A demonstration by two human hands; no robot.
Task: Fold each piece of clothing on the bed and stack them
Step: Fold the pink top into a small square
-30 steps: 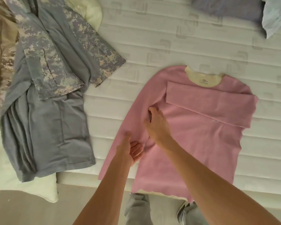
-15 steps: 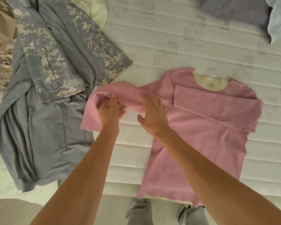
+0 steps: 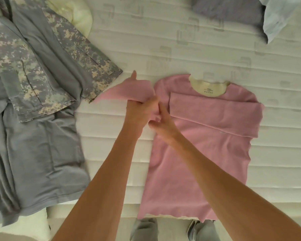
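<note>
A pink long-sleeved top [image 3: 195,153] lies flat on the white mattress [image 3: 181,40], neck away from me, with its right sleeve folded across the chest. My left hand [image 3: 139,112] grips the top's left sleeve [image 3: 129,92], which is lifted off the bed and bunched near the shoulder. My right hand [image 3: 163,125] presses with straight fingers on the top beside the left shoulder, touching my left hand.
A grey and camouflage jacket [image 3: 33,94] sprawls over the left of the bed. A pale yellow garment [image 3: 76,16] peeks out behind it. A purple-grey cloth [image 3: 228,13] and a light blue one [image 3: 281,16] lie at the far right. The bed's near edge runs below the pink hem.
My left hand has carried the pink sleeve up from the lower left and swung it inward to the shoulder. My right hand shifted slightly right along the shoulder line.
</note>
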